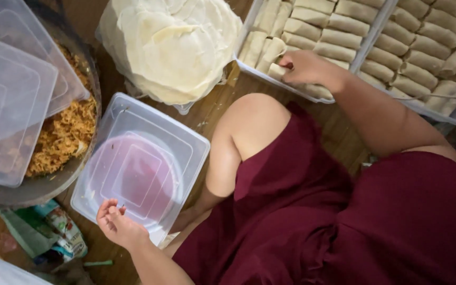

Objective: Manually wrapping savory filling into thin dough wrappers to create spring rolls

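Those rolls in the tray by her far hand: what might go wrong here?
The right hand presses a roll into the nearly full clear tray; squeezing might tear it. The stack of wrappers lies uncovered and may dry out. The left hand rests on a clear lid on the floor, which could pick up dirt.
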